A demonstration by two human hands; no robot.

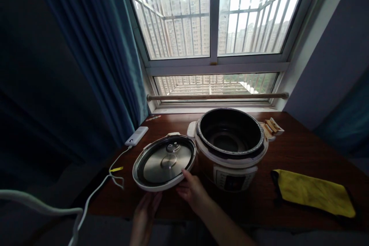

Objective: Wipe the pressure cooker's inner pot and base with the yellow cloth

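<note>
A round pressure cooker lid is tilted with its metal inner side facing up, left of the cooker. My right hand grips its near right rim, thumb on top and fingers beneath. Under the front edge, my left hand supports the lid, its fingertips partly hidden. Just right of the lid stands the electric pressure cooker, uncovered. Inside it sits a dark inner pot, and a control panel shows on the cooker's front.
A white power bank with a white cable lies at the table's left. On the right is a yellow cloth pouch with dark edging. A blue curtain hangs at the left, and a barred window is behind the wooden table.
</note>
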